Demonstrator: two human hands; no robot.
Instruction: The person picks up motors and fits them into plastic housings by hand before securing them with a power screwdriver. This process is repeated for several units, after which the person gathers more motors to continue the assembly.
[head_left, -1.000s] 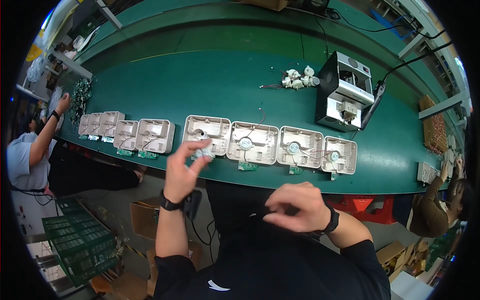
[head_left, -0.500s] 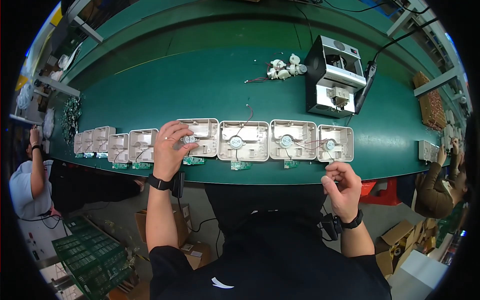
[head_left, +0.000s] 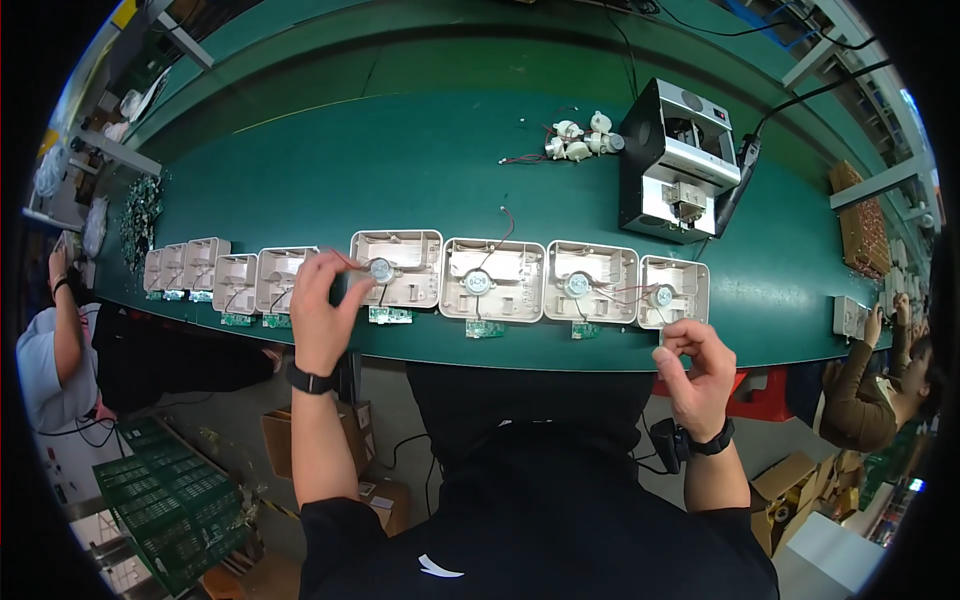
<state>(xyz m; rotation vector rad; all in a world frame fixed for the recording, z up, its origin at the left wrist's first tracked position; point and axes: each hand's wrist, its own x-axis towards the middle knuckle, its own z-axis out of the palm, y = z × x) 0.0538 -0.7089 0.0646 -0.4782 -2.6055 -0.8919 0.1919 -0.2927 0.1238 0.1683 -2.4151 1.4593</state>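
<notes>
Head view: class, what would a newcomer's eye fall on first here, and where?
Probably the row of pale open housings along the near edge of the green bench, four holding silvery discs. Next, the black-and-silver machine toward the upper right. The left hand is by the leftmost disc, the right hand near the rightmost disc's housing.

Curved white emblem [head_left: 440, 567] on the black shirt [head_left: 560, 510], no legible words or numbers anywhere
</notes>
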